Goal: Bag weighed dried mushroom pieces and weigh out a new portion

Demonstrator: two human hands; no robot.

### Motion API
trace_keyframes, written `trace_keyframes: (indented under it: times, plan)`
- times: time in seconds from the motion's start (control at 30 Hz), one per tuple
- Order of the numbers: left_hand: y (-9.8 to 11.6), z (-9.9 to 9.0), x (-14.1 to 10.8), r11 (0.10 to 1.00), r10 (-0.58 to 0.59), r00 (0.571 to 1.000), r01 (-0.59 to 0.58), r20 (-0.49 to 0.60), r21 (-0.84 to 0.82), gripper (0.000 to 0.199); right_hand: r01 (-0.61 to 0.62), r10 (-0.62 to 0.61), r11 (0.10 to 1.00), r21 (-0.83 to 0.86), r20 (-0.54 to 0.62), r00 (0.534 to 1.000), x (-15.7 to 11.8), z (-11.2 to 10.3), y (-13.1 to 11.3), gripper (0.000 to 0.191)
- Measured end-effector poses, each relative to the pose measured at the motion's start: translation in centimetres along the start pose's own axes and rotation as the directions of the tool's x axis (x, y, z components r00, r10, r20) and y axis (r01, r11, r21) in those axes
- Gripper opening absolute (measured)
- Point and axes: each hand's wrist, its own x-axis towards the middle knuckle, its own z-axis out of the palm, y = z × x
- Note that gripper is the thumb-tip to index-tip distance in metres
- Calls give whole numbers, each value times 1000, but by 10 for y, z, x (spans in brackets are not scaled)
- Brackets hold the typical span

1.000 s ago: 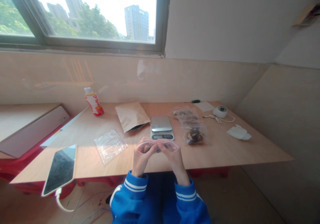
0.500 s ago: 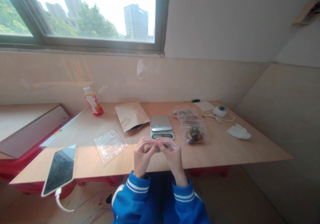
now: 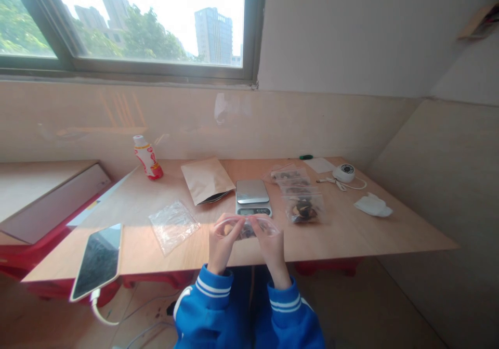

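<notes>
Between my hands, near the table's front edge, is a clear zip bag (image 3: pixel 249 231) with dark pieces inside. My left hand (image 3: pixel 223 242) grips its left side and my right hand (image 3: pixel 271 242) its right, with both thumbs close together at the top edge. Fingers partly hide the contents. Just beyond stands a kitchen scale (image 3: pixel 252 192) with a bare steel plate. To its right lie filled zip bags (image 3: pixel 304 209) holding dark dried pieces that look like mushrooms. Left of the scale is a brown paper pouch (image 3: pixel 206 180) with its mouth open.
A flat clear plastic bag (image 3: pixel 174 227) and a charging phone (image 3: pixel 97 260) lie on the left, the phone at the table edge. Behind them stands a red-and-white bottle (image 3: pixel 148 159). On the right are a white cabled device (image 3: pixel 343 172), a crumpled tissue (image 3: pixel 373 205) and a green-handled tool (image 3: pixel 306 157).
My thumbs have come slightly apart along the bag's top edge, and more of the dark contents shows between them. The whole view has shifted a little; the table things have not moved.
</notes>
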Motion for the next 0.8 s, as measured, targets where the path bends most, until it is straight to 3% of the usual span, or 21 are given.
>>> trace_keyframes:
  times: [0.13,0.2,0.37,0.5,0.6,0.7,0.8]
  plan:
    - [1,7,-1,998,26,995,-20,-95,67,18,44,-48,997,-66,-68,997,0,2,3,21]
    - [0,8,0,998,-33,995,37,-90,41,22,38,-42,998,-56,-58,997,2,-3,6,25]
    - [-7,3,3,946,-284,959,281,7,-163,46,-126,126,992,-12,85,988,6,-28,19,56]
    - [-9,5,1,867,-423,901,433,92,-246,54,-156,158,986,-60,42,986,9,-37,20,63]
    - [-6,8,2,883,-404,892,438,202,-169,57,-154,155,980,-124,-7,988,14,-48,15,62]
    - [-8,1,7,938,-333,909,347,252,-10,59,-164,111,943,-288,-193,975,24,-81,15,65]
    - [-21,-19,21,964,-240,964,224,112,143,56,-238,-18,847,-476,-473,881,41,-133,22,71]
